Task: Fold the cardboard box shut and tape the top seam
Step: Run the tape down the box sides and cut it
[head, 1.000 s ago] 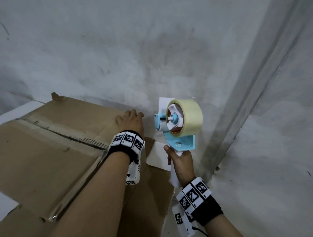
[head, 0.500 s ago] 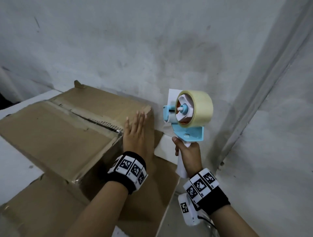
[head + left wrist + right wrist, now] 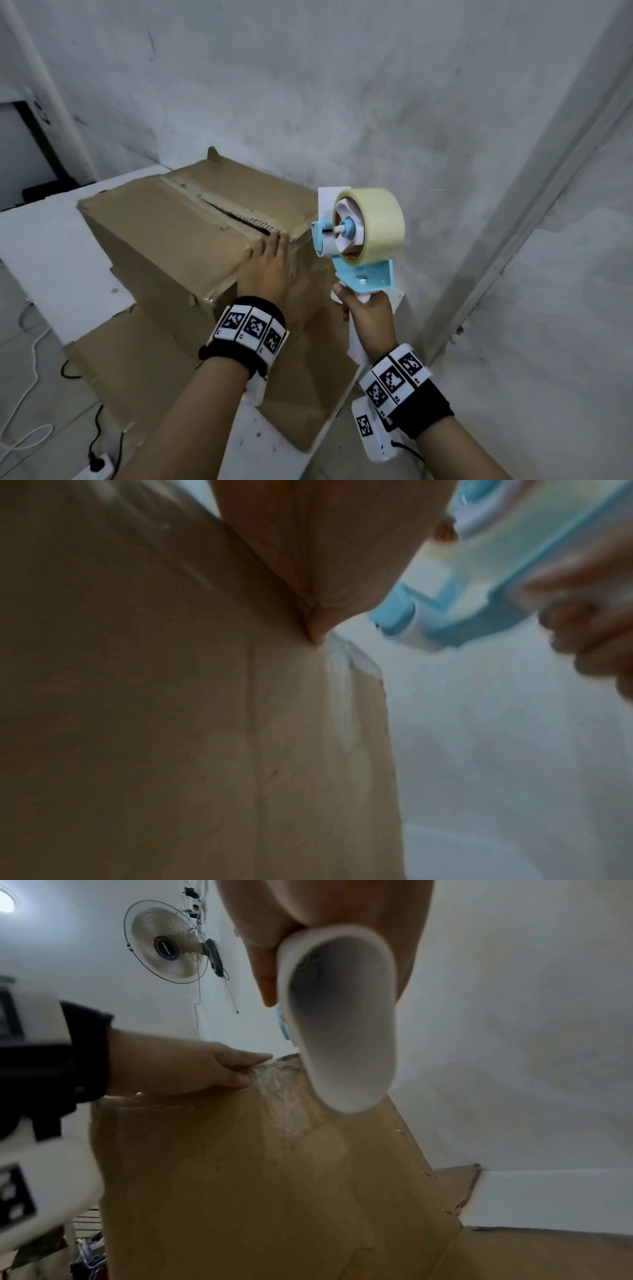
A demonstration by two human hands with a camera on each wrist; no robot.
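Observation:
A brown cardboard box stands with its top flaps folded down; a dark gap runs along the top seam. My left hand lies flat with straight fingers against the box's near end face, fingertips at its top edge. My right hand grips the white handle of a blue tape dispenser carrying a roll of clear tape. The dispenser is held upright in the air just right of the box, not touching it. In the left wrist view the dispenser shows blurred beside the palm.
A grey wall rises close behind the box, with a corner to the right. Flat cardboard lies under the box on a white surface. Cables and a power strip lie on the floor at lower left. A wall fan hangs high.
The view has pulled back and up, showing the whole box. My left hand slid from the top flap down onto the near end face. The dispenser stayed upright in my right hand.

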